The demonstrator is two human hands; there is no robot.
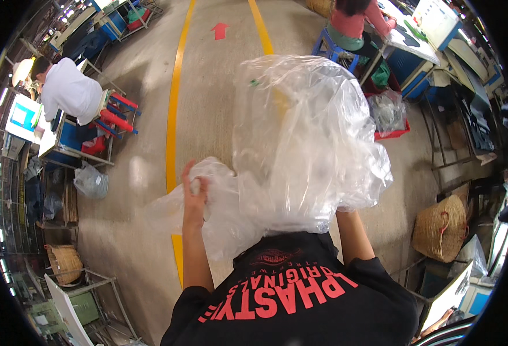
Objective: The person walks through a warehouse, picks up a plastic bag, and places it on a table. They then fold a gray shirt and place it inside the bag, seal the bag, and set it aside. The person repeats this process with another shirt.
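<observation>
A large, crumpled clear plastic bag (300,138) billows in front of my chest and fills the middle of the view. Its loose lower-left part (225,213) trails down past my left wrist. My left hand (195,193) is closed on a bunched fold at the bag's left side, with the fingers slightly blurred. On the other side my right forearm (355,233) reaches up behind the plastic; the right hand is covered by its folds, so its fingers cannot be made out. A small green spot shows near the bag's upper left corner.
Yellow lines (176,109) and a red arrow (220,30) mark the aisle floor. One person (72,89) sits at a workbench on the left, another (355,23) at the upper right. A red crate (393,134) holds plastic; wicker baskets (438,230) stand along the sides.
</observation>
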